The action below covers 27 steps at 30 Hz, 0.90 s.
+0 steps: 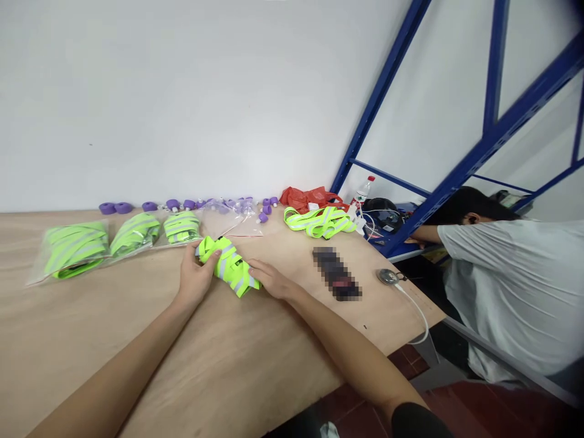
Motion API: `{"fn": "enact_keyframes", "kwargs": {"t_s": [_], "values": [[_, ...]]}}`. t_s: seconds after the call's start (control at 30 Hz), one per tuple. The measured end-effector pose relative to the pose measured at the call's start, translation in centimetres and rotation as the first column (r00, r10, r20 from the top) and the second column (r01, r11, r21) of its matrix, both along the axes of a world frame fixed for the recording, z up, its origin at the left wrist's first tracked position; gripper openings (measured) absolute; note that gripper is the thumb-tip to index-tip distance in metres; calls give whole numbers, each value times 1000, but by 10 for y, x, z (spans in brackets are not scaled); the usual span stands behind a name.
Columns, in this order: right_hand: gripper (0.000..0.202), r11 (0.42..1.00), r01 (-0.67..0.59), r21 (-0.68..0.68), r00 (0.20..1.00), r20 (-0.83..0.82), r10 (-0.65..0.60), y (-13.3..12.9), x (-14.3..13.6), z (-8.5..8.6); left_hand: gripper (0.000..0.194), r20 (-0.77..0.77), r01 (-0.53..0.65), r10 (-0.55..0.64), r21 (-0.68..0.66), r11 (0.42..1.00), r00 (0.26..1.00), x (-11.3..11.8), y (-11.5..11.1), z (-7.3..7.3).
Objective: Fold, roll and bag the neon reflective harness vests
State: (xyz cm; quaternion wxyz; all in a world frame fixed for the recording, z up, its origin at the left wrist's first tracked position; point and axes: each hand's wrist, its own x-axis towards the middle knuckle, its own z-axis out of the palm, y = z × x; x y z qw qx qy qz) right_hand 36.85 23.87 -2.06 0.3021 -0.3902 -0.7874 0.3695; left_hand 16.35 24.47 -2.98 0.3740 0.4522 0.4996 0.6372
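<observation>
Between my two hands is a folded bundle of neon-yellow reflective strap [230, 267] with silver stripes and small black fittings, just above or on the wooden table [219, 365]. My left hand [197, 272] is closed on its left end, thumb on top. My right hand [270, 278] grips the right end with its fingers along the side. Behind the bundle lies a clear plastic bag [232, 220]. To the left, similar straps sit in clear bags: a large one [75, 246], a middle one [135, 234] and a smaller one [181, 226]. A loose neon strap [322, 222] lies at the back right.
Several purple round pieces [149, 207] line the wall. A red bag [310, 198] and a bottle [362, 191] stand at the back. A pixelated dark object [336, 274] and a round device with a white cable [387, 277] lie right. Beyond the blue frame [456, 167], a person [515, 286] leans forward.
</observation>
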Motion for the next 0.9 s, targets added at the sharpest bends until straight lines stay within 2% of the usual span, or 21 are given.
{"fn": "enact_keyframes", "kwargs": {"t_s": [0.07,0.13,0.33,0.5,0.63,0.7,0.77,0.83,0.9], "values": [[28,991,-99,-92,994,-50,95,2,4,1,49,36,-4,4,5,1000,999,1,0,1],[35,978,-140,-157,988,-92,127,3,5,1,49,71,3,-4,4,1000,997,1,0,1],[31,990,-16,-138,995,-103,1,1,-4,-8,57,209,111,-97,-57,992,973,4,-2,-2],[26,989,95,-115,988,-114,-109,0,-8,-11,72,334,156,-116,-96,983,935,16,-8,1],[28,979,171,-110,971,-148,-186,-2,-12,-14,71,378,197,-148,-95,976,914,24,-13,4],[36,976,187,-114,955,-212,-208,-3,-14,-15,70,382,211,-161,-92,973,910,26,-16,3],[53,973,202,-114,939,-259,-225,-5,-16,-15,69,378,223,-174,-91,971,909,26,-17,2],[71,971,223,-88,937,-255,-239,-7,-17,-13,67,366,240,-193,-88,967,910,26,-18,0],[76,975,218,-49,946,-234,-224,-7,-17,-10,64,346,259,-216,-83,962,913,26,-18,-2]]}}
